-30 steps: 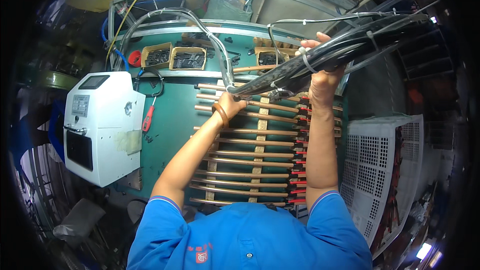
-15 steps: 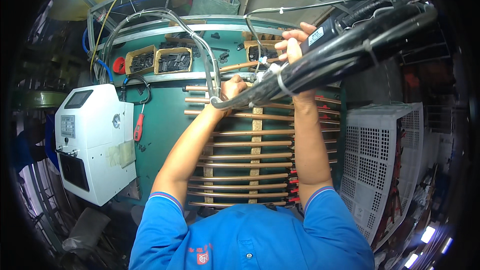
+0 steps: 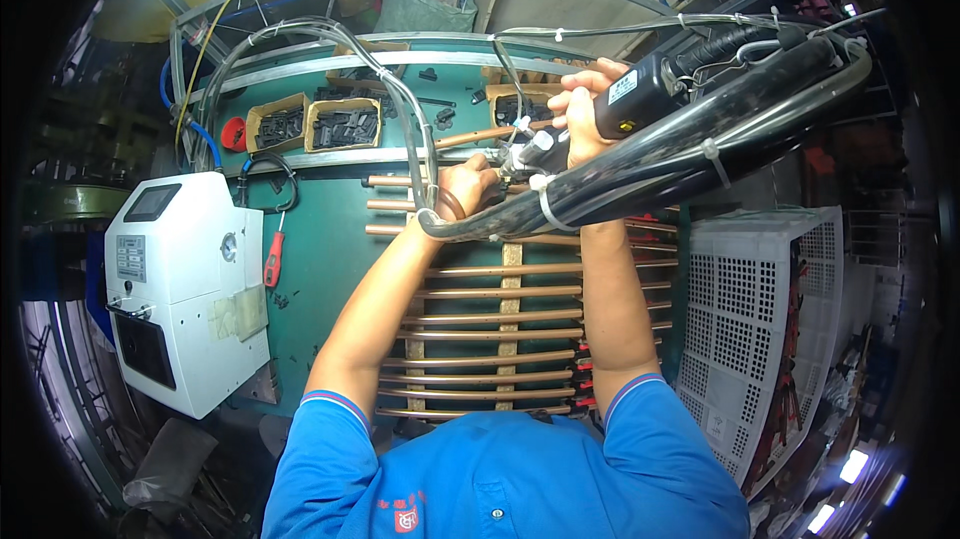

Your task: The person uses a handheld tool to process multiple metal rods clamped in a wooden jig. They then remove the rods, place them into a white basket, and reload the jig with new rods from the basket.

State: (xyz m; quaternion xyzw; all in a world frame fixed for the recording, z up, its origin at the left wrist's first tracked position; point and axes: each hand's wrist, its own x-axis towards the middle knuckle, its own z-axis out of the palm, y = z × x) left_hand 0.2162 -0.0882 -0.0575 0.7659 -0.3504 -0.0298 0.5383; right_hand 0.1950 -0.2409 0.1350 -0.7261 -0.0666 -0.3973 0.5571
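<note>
In my right hand [image 3: 583, 107] is a black powered screwdriver [image 3: 638, 104] with a cable and hoses running off to the upper right; my fingers wrap its body. Its metal nose [image 3: 530, 151] points left and down, close beside my left hand [image 3: 466, 186]. That hand is closed over the farthest copper-coloured tubes [image 3: 388, 181], its fingertips curled by the nose; what they pinch is hidden. A thick black hose bundle [image 3: 620, 184] crosses in front of both wrists. Several more copper-coloured tubes [image 3: 480, 319] lie side by side across wooden strips [image 3: 510, 291] nearer my body.
At the left stands a white machine [image 3: 190, 289] beside a red-handled screwdriver [image 3: 274, 259]. Boxes of black parts [image 3: 343, 125] and a red cup [image 3: 233, 134] sit behind a metal rail. A white perforated crate [image 3: 735, 329] stands at the right.
The powered screwdriver's body has tilted and shifted, and its metal nose now shows beside my left hand. The hose bundle has swung a little lower. My left hand stays at the far tubes.
</note>
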